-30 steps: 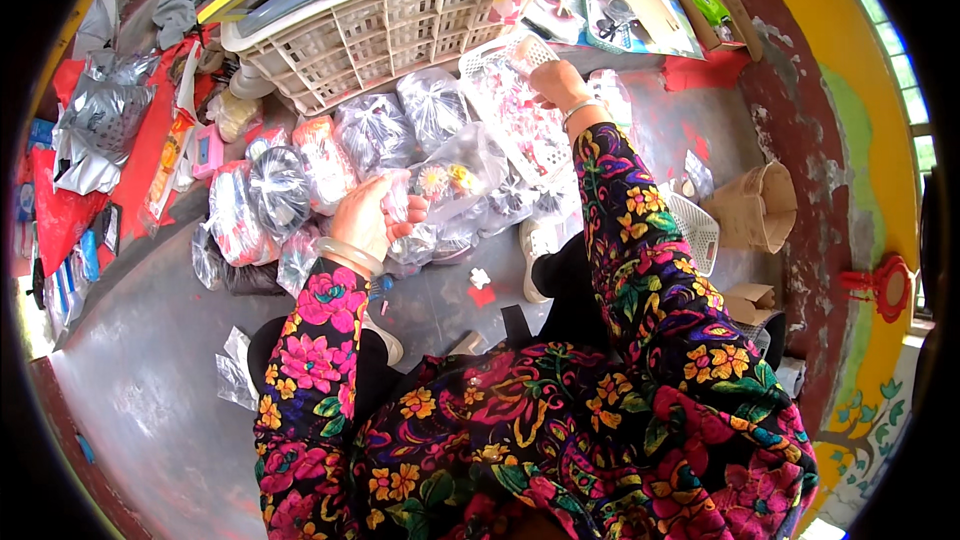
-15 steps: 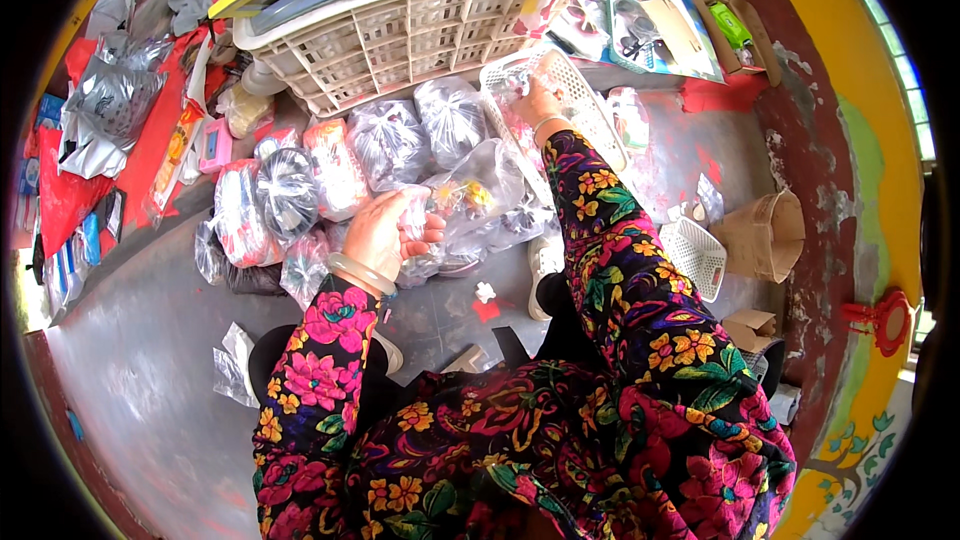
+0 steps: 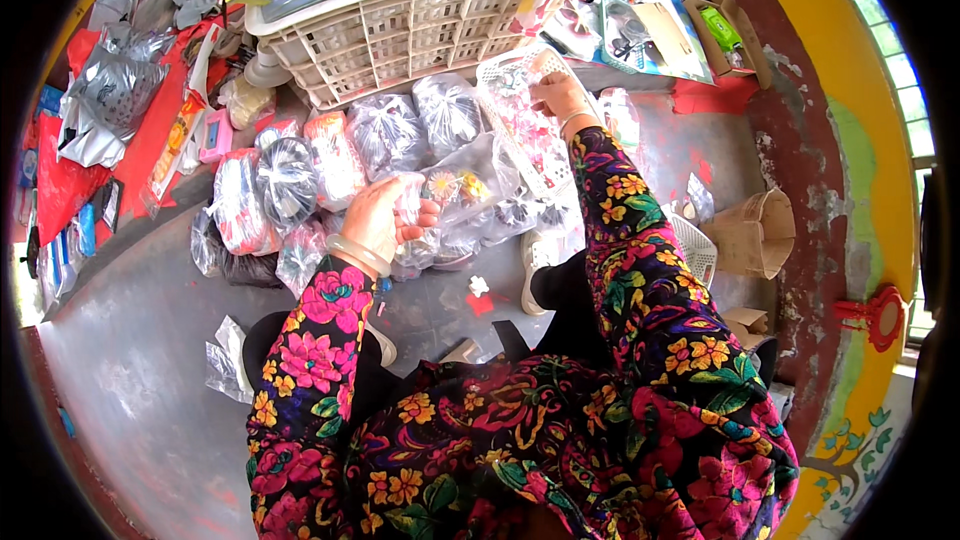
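My left hand (image 3: 378, 218) is turned partly palm up, its fingers curled round a small clear plastic packet (image 3: 408, 198). Below it a translucent bangle circles the wrist. Over the far end of a white perforated basket (image 3: 548, 180) is my right hand (image 3: 562, 96), fingers bent together and pointing down-left; what they hold, if anything, cannot be made out. Small clear and pinkish-red packets (image 3: 530, 130) lie in that basket. Between my hands, a clear plastic bag (image 3: 485, 175) with yellow flower-like pieces lies among other filled bags.
Several stuffed clear bags (image 3: 385, 130) line the floor before a large cream crate (image 3: 400, 30). At right stand a cardboard container (image 3: 755, 232) and another white basket (image 3: 697, 250). Red sheets and silvery bags (image 3: 105, 105) lie at left. A white scrap (image 3: 479, 286) rests near my feet.
My right hand has shifted slightly right over the basket, and more of the packets inside show. My left hand stays nearly in place, still round the clear packet.
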`<state>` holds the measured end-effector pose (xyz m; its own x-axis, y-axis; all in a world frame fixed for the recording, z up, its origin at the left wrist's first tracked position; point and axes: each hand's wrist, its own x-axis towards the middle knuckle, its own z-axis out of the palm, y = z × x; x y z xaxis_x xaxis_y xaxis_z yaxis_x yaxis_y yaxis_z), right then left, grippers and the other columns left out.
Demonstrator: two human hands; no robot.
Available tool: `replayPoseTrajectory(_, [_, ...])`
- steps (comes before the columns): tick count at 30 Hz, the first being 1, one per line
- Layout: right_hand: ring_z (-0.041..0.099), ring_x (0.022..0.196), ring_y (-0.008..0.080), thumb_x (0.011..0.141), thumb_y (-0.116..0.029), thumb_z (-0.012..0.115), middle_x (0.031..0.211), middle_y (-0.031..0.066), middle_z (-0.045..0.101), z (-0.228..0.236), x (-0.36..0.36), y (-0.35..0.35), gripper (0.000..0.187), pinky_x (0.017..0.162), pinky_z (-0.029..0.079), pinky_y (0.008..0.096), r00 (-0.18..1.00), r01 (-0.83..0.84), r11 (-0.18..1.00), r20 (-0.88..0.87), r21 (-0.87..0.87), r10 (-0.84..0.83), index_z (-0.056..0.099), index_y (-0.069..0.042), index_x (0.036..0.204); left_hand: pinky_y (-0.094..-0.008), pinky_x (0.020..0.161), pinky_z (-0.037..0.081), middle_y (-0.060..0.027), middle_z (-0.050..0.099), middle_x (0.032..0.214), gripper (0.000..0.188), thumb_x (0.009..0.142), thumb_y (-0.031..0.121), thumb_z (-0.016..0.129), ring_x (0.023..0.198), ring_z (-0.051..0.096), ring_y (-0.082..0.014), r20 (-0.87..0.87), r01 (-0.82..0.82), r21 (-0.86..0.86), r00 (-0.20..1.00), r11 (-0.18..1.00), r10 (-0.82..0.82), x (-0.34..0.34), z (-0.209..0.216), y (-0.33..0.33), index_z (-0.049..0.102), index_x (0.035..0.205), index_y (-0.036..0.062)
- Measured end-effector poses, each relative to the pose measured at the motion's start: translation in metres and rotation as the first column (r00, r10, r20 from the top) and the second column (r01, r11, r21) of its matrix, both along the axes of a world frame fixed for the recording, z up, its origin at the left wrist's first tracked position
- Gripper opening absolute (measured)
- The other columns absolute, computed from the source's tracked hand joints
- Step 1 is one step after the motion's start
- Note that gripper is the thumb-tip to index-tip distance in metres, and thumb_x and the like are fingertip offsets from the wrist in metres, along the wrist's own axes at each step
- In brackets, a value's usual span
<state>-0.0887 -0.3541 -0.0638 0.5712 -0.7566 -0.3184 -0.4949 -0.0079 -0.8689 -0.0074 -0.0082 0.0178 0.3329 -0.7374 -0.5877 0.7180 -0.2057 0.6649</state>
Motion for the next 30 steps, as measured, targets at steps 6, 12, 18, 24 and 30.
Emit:
replayPoseTrajectory(6, [0.055, 0.057, 0.0076, 0.073, -0.015, 0.06, 0.072, 0.0018, 0.062, 0.099, -0.005, 0.052, 0.012, 0.049, 0.041, 0.0204, 0.935, -0.244, 0.969, 0.274, 0.035, 0.225, 0.06, -0.005, 0.081, -0.0248, 0.051, 0.046, -0.0162, 0.059, 0.08, 0.035, 0.087, 0.027, 0.04, 0.068, 0.059, -0.0208, -0.014, -0.024, -0.043, 1.0, 0.999, 0.024, 0.005, -0.009, 0.001, 0.048, 0.109, 0.0009])
replayPoseTrajectory(12, [0.058, 0.063, 0.0102, 0.074, -0.016, 0.058, 0.072, 0.003, 0.063, 0.116, -0.007, 0.145, 0.012, 0.053, 0.044, 0.0232, 0.67, -0.74, 0.671, -0.027, 0.051, 0.742, 0.063, -0.007, 0.081, -0.025, 0.049, 0.048, -0.0195, 0.06, 0.08, 0.032, 0.088, 0.027, 0.038, 0.065, 0.06, -0.0234, -0.057, -0.09, -0.05, 0.995, 0.995, 0.087, 0.004, -0.014, 0.003, 0.049, 0.106, 0.0022])
replayPoseTrajectory(18, [0.059, 0.074, 0.0296, 0.069, -0.016, 0.057, 0.074, 0.0148, 0.061, 0.023, -0.002, 0.17, 0.013, 0.067, 0.047, 0.0351, 0.614, -0.785, 0.357, -0.553, -0.506, 0.564, 0.061, -0.004, 0.07, -0.0254, 0.052, 0.047, -0.0168, 0.058, 0.081, 0.034, 0.087, 0.025, 0.039, 0.067, 0.059, -0.0221, -0.028, -0.045, -0.04, 0.999, 0.998, 0.044, 0.003, -0.006, 0.005, 0.047, 0.11, 0.0007])
replayPoseTrajectory(24, [0.061, 0.069, 0.0265, 0.071, -0.009, 0.05, 0.081, 0.0154, 0.062, 0.007, -0.001, 0.146, 0.02, 0.061, 0.049, 0.0343, 0.262, -0.963, 0.106, -0.759, -0.249, 0.597, 0.062, -0.003, 0.086, -0.025, 0.048, 0.047, -0.0171, 0.06, 0.078, 0.031, 0.086, 0.027, 0.042, 0.062, 0.06, -0.0218, -0.047, -0.07, -0.043, 0.997, 0.997, 0.068, 0.0, -0.002, 0.002, 0.051, 0.104, 0.0029])
replayPoseTrajectory(30, [0.061, 0.073, 0.0143, 0.075, -0.009, 0.053, 0.083, 0.0062, 0.062, 0.085, 0.001, 0.091, 0.02, 0.058, 0.049, 0.0254, 0.636, -0.75, 0.634, -0.057, 0.189, 0.769, 0.061, -0.001, 0.091, -0.0248, 0.048, 0.047, -0.0172, 0.06, 0.078, 0.031, 0.086, 0.026, 0.041, 0.062, 0.06, -0.0218, -0.049, -0.087, -0.024, 0.995, 0.996, 0.085, 0.006, -0.01, 0.008, 0.051, 0.103, 0.0021])
